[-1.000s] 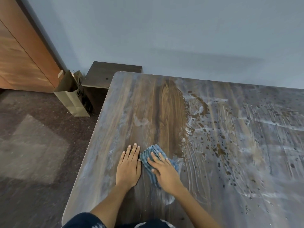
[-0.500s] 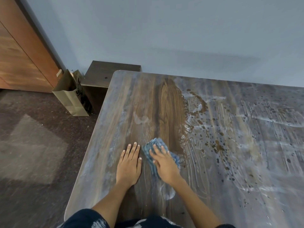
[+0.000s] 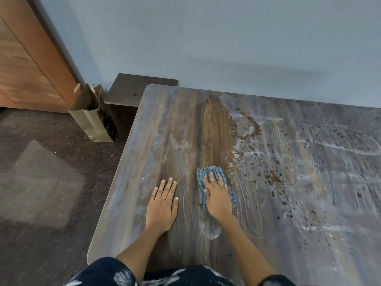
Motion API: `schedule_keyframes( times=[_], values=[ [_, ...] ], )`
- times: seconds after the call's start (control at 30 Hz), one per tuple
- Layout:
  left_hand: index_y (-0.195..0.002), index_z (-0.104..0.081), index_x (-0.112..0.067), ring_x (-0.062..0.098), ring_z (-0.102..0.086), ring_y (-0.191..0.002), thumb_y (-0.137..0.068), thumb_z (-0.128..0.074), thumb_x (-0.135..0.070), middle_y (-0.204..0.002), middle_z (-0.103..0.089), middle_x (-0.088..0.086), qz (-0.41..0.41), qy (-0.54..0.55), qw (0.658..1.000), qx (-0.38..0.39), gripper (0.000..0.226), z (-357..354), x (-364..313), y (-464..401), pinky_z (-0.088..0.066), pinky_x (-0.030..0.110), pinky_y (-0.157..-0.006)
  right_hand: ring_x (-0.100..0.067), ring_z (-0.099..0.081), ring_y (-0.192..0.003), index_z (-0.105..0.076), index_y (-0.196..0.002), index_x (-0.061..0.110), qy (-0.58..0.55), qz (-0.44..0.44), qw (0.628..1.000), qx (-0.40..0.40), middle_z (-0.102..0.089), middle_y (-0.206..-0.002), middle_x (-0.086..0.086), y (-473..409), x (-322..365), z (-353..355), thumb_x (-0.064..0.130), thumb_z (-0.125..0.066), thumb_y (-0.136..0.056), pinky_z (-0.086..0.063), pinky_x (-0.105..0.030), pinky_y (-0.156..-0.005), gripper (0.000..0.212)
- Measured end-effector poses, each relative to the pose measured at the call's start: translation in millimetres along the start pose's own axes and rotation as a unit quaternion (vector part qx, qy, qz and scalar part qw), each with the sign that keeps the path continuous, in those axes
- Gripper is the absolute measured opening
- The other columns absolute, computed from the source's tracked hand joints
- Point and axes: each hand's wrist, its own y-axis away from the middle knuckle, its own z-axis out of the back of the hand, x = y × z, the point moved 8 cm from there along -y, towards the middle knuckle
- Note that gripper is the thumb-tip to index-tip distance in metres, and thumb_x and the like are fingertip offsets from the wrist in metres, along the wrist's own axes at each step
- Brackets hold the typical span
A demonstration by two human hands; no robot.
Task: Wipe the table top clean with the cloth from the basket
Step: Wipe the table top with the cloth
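Note:
A wooden table top (image 3: 288,203) fills the right and middle of the view, smeared with whitish film and brown spots on its right part. One lengthwise strip (image 3: 214,129) shows clean brown wood grain. My right hand (image 3: 217,198) presses a crumpled blue striped cloth (image 3: 210,172) flat onto the table at the near end of that strip, fingers straight on top of it. My left hand (image 3: 162,203) rests flat on the table just left of the cloth, fingers spread and straight. The basket is not in view.
The table's left edge (image 3: 115,182) drops to a dark carpet floor (image 3: 41,182). A paper bag (image 3: 90,118) and a low dark cabinet (image 3: 140,89) stand by the blue wall beyond the far left corner. A wooden door or wardrobe (image 3: 26,65) is at far left.
My right hand has slid the cloth a little away from me along the clean strip. My left hand has stayed flat in place.

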Motion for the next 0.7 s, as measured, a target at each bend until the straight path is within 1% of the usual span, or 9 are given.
schedule_keyframes(
  times=[0.1, 0.17, 0.23, 0.3, 0.37, 0.43, 0.5, 0.6, 0.7],
  values=[
    [-0.148, -0.011, -0.021, 0.006, 0.009, -0.14, -0.1, -0.023, -0.034, -0.156, -0.008, -0.007, -0.001, 0.003, 1.0, 0.002, 0.052, -0.5, 1.7, 9.1, 0.005, 0.028, -0.115, -0.019, 0.006, -0.147, -0.027, -0.148, 0.026, -0.008, 0.087, 0.996, 0.022, -0.007, -0.158, 0.008, 16.3, 31.3, -18.2, 0.017, -0.03, -0.102, 0.005, -0.038, -0.118, 0.046],
    [-0.148, -0.013, -0.02, 0.007, 0.007, -0.141, -0.099, -0.023, -0.034, -0.156, -0.01, -0.006, -0.003, 0.003, 1.0, 0.002, 0.052, -0.8, 3.3, 16.4, 0.003, 0.029, -0.115, -0.012, 0.01, -0.144, -0.03, -0.147, 0.025, -0.013, 0.163, 0.985, 0.049, -0.006, -0.155, 0.013, 42.5, 39.7, -29.6, 0.016, -0.03, -0.102, 0.008, -0.031, -0.118, 0.046],
    [-0.148, -0.015, -0.02, 0.007, 0.005, -0.141, -0.098, -0.022, -0.035, -0.155, -0.011, -0.007, -0.005, 0.005, 1.0, 0.0, 0.053, 0.0, 4.9, 23.0, 0.0, 0.029, -0.116, -0.005, 0.015, -0.139, -0.03, -0.147, 0.025, -0.018, 0.194, 0.979, 0.059, -0.002, -0.149, 0.02, 65.8, 28.2, -35.1, 0.018, -0.03, -0.102, 0.011, -0.023, -0.114, 0.045],
    [-0.148, -0.013, -0.021, 0.007, 0.006, -0.141, -0.099, -0.023, -0.036, -0.155, -0.008, -0.009, -0.005, 0.005, 1.0, 0.002, 0.052, 0.3, 6.3, 28.4, 0.0, 0.029, -0.116, -0.003, 0.015, -0.14, -0.025, -0.147, 0.028, 0.009, 0.175, 0.983, 0.046, 0.001, -0.147, 0.022, 73.0, 3.7, -29.4, 0.019, -0.029, -0.103, 0.011, -0.024, -0.113, 0.045],
    [-0.148, -0.01, -0.022, 0.005, 0.008, -0.141, -0.099, -0.024, -0.036, -0.155, -0.005, -0.01, -0.004, 0.01, 1.0, 0.004, 0.052, 0.4, 7.6, 32.7, 0.003, 0.028, -0.116, -0.008, 0.005, -0.145, -0.026, -0.147, 0.028, 0.013, 0.116, 0.993, 0.017, -0.001, -0.149, 0.02, 61.6, -19.4, -14.0, 0.019, -0.03, -0.103, 0.006, -0.026, -0.116, 0.045],
    [-0.147, -0.008, -0.022, 0.006, 0.008, -0.141, -0.1, -0.024, -0.036, -0.154, -0.004, -0.01, -0.006, 0.02, 1.0, 0.006, 0.052, 1.1, 8.3, 37.0, 0.003, 0.028, -0.115, -0.016, -0.002, -0.147, -0.027, -0.148, 0.024, 0.017, 0.051, 0.999, 0.009, -0.006, -0.156, 0.011, 40.9, -29.4, -0.7, 0.018, -0.03, -0.103, -0.002, -0.032, -0.12, 0.045],
    [-0.147, -0.009, -0.021, 0.007, 0.006, -0.141, -0.1, -0.026, -0.035, -0.154, -0.006, -0.009, -0.006, 0.025, 1.0, 0.005, 0.052, 2.5, 7.9, 40.3, 0.002, 0.029, -0.116, -0.023, -0.003, -0.147, -0.023, -0.149, 0.023, 0.036, 0.009, 0.999, 0.005, -0.008, -0.16, 0.003, 24.6, -24.4, 3.8, 0.017, -0.029, -0.103, -0.008, -0.038, -0.12, 0.047],
    [-0.147, -0.014, -0.019, 0.009, 0.002, -0.141, -0.099, -0.029, -0.033, -0.155, -0.011, -0.006, -0.008, 0.027, 1.0, -0.003, 0.052, 5.3, 5.7, 41.6, 0.0, 0.031, -0.116, -0.024, 0.003, -0.147, -0.015, -0.151, 0.025, 0.065, 0.035, 0.997, -0.001, -0.001, -0.16, 0.002, 22.2, 4.1, -9.2, 0.02, -0.025, -0.103, 0.0, -0.042, -0.119, 0.049],
    [-0.148, -0.015, -0.02, 0.01, 0.002, -0.143, -0.099, -0.025, -0.034, -0.156, -0.01, -0.006, -0.009, 0.013, 1.0, -0.006, 0.052, 5.7, 4.8, 41.7, 0.002, 0.029, -0.115, -0.021, 0.009, -0.146, -0.014, -0.15, 0.027, 0.067, 0.134, 0.988, 0.035, 0.002, -0.159, 0.005, 52.3, 30.9, -38.6, 0.019, -0.026, -0.103, 0.007, -0.042, -0.118, 0.05]
  ],
)
